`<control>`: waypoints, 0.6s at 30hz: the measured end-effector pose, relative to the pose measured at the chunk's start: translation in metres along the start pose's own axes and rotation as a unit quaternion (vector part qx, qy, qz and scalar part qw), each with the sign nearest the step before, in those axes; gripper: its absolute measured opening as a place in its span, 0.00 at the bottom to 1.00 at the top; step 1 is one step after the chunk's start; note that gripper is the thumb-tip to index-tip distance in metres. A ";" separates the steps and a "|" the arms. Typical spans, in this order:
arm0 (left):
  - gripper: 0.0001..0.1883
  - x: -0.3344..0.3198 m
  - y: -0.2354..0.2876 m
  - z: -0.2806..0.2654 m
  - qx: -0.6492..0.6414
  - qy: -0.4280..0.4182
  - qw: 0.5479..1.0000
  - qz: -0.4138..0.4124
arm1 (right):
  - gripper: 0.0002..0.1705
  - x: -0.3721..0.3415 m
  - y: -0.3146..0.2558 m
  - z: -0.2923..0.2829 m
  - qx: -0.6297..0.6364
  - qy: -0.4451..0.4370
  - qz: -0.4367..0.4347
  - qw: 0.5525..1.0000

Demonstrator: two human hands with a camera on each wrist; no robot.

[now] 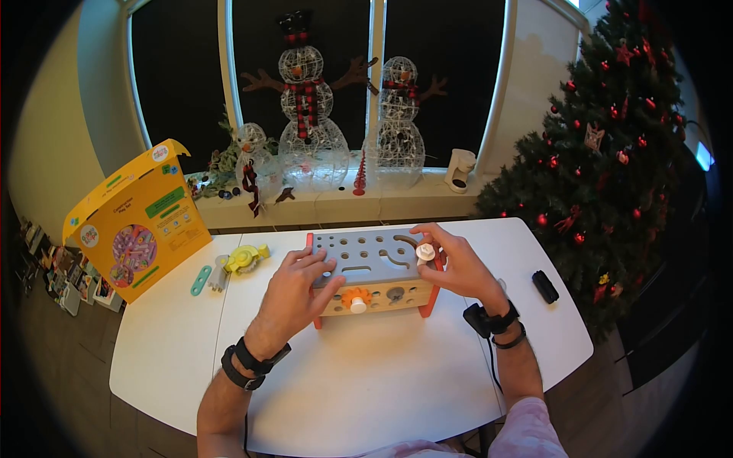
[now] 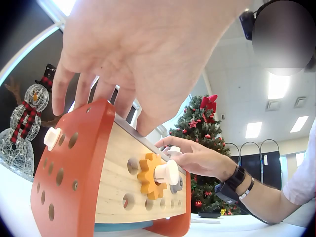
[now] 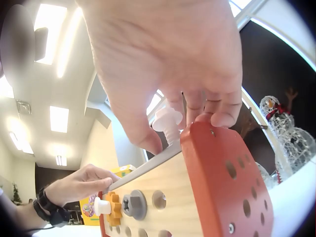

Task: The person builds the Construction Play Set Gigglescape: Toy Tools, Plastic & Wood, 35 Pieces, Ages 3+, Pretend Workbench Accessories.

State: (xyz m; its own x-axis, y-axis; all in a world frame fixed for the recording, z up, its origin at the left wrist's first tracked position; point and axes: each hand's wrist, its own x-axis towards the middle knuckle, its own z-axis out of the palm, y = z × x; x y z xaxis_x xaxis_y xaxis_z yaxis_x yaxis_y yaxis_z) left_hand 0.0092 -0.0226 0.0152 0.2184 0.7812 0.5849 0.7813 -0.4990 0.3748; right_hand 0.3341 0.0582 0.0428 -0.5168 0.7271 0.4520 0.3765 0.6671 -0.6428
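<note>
A toy workbench (image 1: 374, 298) stands on the table, with a grey perforated top (image 1: 355, 248), wooden sides and red end panels (image 3: 224, 173). My left hand (image 1: 294, 286) rests on the left end of the top, its fingers extended across and the thumb near the front edge. At the right end, my right hand (image 1: 458, 263) spreads around a white toy screw (image 3: 168, 121) standing in the top. Its thumb touches the front edge and its fingers lie over the far side by the red panel. An orange gear (image 2: 150, 175) with a white screw (image 2: 167, 173) and a grey nut (image 3: 136, 205) sit on the front side.
A yellow toy box (image 1: 145, 221) stands at the table's left. Beside it lie a teal strip (image 1: 201, 280), a grey piece (image 1: 219, 275) and a yellow-green toy part (image 1: 246, 259). A black case (image 1: 544, 287) lies at the right, near a Christmas tree (image 1: 595, 153).
</note>
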 end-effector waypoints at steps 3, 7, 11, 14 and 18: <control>0.22 0.000 0.002 -0.002 -0.009 -0.009 1.000 -0.010 | 0.31 -0.001 0.000 -0.002 -0.027 -0.009 0.028 0.999; 0.21 0.000 0.001 -0.001 -0.011 -0.010 1.000 -0.012 | 0.30 0.000 -0.006 -0.003 -0.060 0.002 0.039 0.997; 0.21 0.000 0.001 -0.001 -0.010 -0.009 1.000 -0.014 | 0.29 -0.001 -0.005 -0.004 -0.023 -0.007 0.030 0.999; 0.21 0.000 0.002 0.000 -0.009 -0.009 1.000 -0.014 | 0.29 -0.001 -0.001 -0.002 -0.047 0.001 0.033 0.998; 0.21 0.000 0.002 0.000 -0.008 -0.006 1.000 -0.016 | 0.30 -0.001 -0.008 -0.005 -0.013 -0.013 0.035 0.999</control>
State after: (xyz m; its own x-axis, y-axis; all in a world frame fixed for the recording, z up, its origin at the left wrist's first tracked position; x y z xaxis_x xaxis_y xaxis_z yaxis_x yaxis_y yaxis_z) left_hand 0.0103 -0.0238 0.0160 0.2011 0.8015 0.5631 0.7784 -0.4797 0.4048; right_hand 0.3351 0.0532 0.0508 -0.5084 0.7683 0.3888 0.4327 0.6183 -0.6561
